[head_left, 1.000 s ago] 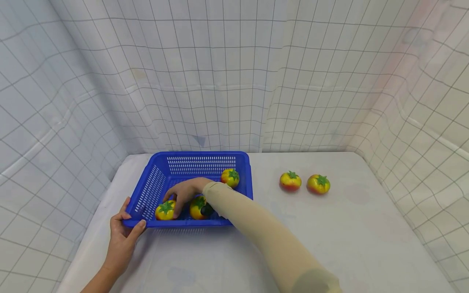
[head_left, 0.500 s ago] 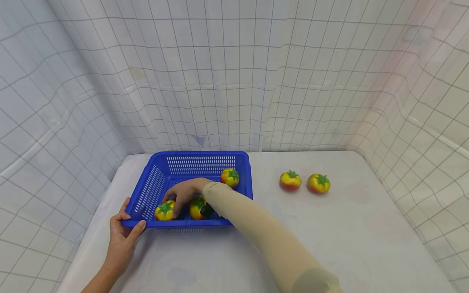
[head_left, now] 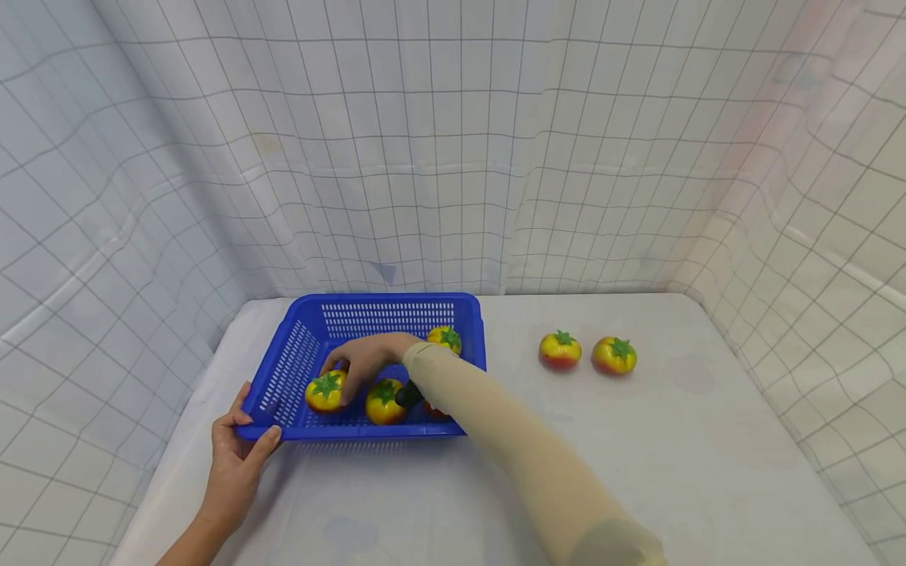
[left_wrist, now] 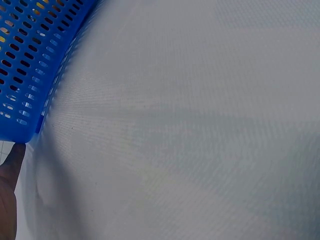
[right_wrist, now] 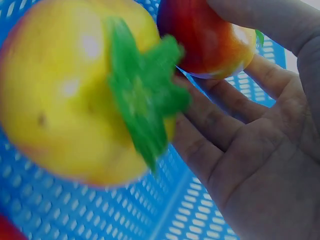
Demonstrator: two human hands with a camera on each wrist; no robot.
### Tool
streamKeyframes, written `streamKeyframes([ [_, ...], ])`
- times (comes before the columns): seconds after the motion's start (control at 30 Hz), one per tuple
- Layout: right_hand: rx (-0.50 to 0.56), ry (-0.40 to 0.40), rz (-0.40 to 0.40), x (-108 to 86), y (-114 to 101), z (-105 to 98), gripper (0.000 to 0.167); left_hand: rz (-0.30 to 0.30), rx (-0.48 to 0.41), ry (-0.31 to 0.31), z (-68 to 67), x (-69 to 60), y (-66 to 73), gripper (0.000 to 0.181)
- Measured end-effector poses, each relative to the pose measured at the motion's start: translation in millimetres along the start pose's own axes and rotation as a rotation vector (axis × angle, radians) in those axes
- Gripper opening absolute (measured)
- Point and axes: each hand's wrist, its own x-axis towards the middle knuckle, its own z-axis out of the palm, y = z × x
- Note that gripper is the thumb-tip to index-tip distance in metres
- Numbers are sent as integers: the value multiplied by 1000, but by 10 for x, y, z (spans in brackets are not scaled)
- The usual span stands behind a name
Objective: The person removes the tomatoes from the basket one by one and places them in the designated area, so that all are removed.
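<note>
A blue plastic basket (head_left: 378, 431) stands on the left half of the table. At its near left corner my left hand (head_left: 235, 468) grips the rim, thumb on top and fingers along the outer side. Inside the basket, my right hand (head_left: 364, 362) holds a yellow-red tomato (head_left: 324, 398) with a green leafy top; the thumb and fingers close on it in the right wrist view, where its red side (right_wrist: 205, 37) shows. Another tomato (head_left: 384, 407) lies just below the wrist. A third tomato (head_left: 442, 337) sits at the far right, and part of one more shows under the sleeve.
Two similar tomatoes, one (head_left: 560, 350) nearer the basket and one (head_left: 614, 356) further right, rest on the white-covered table (head_left: 637, 456). White gridded curtains (head_left: 453, 157) enclose the back and both sides. My right sleeve crosses the basket's near right corner.
My right hand has lifted the tomato slightly, away from the basket's near wall and a little to the right. The left hand has stayed in place on the rim.
</note>
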Motion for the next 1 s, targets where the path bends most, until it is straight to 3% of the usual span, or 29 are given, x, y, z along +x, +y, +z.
streamKeyframes([
  [0.3, 189, 21, -42, -231, 95, -205, 59, 26, -33, -6, 6, -1, 6, 36],
  [0.47, 235, 15, -78, -355, 146, -305, 59, 31, -29, -4, 10, -8, 10, 36],
  [1.0, 106, 117, -77, -1001, 335, -575, 60, 50, -46, -14, 14, -2, -16, 35],
])
